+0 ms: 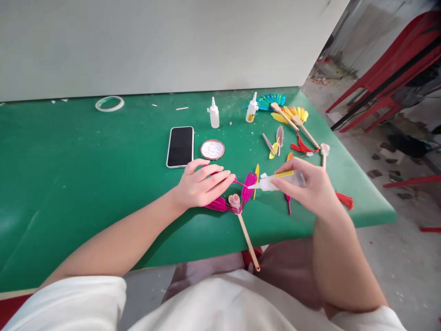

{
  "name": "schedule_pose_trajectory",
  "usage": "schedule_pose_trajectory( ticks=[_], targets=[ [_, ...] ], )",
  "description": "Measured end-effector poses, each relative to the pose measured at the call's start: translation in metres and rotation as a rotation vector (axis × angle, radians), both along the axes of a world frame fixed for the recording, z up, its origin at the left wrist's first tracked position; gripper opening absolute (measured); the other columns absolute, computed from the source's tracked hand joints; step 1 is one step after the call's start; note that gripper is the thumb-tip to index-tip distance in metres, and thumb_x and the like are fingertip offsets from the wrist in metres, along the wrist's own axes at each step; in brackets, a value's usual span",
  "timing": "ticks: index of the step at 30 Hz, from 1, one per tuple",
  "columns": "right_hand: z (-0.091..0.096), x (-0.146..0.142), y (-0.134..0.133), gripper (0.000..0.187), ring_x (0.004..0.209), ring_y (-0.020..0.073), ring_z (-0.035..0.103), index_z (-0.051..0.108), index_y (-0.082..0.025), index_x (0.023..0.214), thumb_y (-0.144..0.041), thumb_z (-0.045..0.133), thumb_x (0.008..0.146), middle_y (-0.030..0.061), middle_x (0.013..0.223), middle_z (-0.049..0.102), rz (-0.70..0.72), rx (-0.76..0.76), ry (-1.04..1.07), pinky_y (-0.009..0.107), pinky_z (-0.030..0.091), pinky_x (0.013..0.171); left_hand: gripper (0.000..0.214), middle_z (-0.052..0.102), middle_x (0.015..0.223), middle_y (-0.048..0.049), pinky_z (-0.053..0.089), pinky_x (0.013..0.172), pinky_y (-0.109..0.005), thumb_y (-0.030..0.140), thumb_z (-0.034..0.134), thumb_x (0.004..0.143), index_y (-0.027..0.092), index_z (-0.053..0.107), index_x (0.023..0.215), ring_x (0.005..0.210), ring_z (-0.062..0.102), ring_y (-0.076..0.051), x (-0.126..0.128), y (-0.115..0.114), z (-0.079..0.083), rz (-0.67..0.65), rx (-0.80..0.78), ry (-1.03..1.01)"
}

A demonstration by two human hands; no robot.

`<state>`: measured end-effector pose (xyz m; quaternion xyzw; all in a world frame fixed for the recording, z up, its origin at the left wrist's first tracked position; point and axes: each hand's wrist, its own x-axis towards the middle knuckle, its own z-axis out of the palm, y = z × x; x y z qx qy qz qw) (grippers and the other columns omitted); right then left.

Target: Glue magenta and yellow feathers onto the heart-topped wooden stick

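Between the fingers of my left hand is a magenta feather, mostly hidden, whose thin stem points right. My right hand grips a clear glue bottle with a yellow label, lying nearly level. Its nozzle tip is close to that stem, above magenta feathers on a wooden-handled fan. A heart-shaped piece sits at the fan's base, and its stick reaches past the table's front edge. Just behind the nozzle lies a yellow feather.
On the green table are a phone, a round white dish, two upright glue bottles and a tape roll. Feather fans with red tassels lie at right. Red chairs stand beyond.
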<state>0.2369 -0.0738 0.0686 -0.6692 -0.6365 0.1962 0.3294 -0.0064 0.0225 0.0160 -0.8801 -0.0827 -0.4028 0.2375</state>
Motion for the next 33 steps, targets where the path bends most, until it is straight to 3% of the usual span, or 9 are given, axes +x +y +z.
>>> schedule_pose_trajectory(
  ticks=[17,25,33],
  targets=[
    [-0.003,-0.016,0.003,0.026,0.044,0.0066,0.038,0.057,-0.019,0.068,-0.044,0.061,0.071,-0.0036,0.052,0.051,0.025,0.064,0.038,0.021,0.028,0.041,0.021,0.07,0.088,0.006,0.042,0.079,-0.032,0.016,0.071,0.071,0.025,0.066,0.089,0.081,0.061,-0.012,0.002,-0.004,0.0,-0.081,0.004,-0.017],
    [-0.002,-0.023,0.002,0.023,0.045,0.0068,0.04,0.057,-0.019,0.067,-0.041,0.061,0.071,-0.0022,0.057,0.055,-0.033,0.112,0.111,0.021,0.029,0.042,0.023,0.069,0.09,0.0078,0.041,0.081,-0.031,0.017,0.071,0.07,0.026,0.065,0.09,0.083,0.059,-0.01,0.002,-0.001,-0.003,-0.054,-0.002,-0.018],
    [-0.001,-0.014,0.0,0.022,0.043,0.0069,0.037,0.056,-0.021,0.065,-0.041,0.06,0.073,-0.0036,0.051,0.049,-0.009,0.086,0.029,0.022,0.028,0.041,0.025,0.068,0.086,0.0094,0.04,0.082,-0.033,0.02,0.068,0.075,0.032,0.061,0.096,0.079,0.061,-0.01,0.0,-0.001,-0.004,-0.022,-0.045,-0.008]
  ],
)
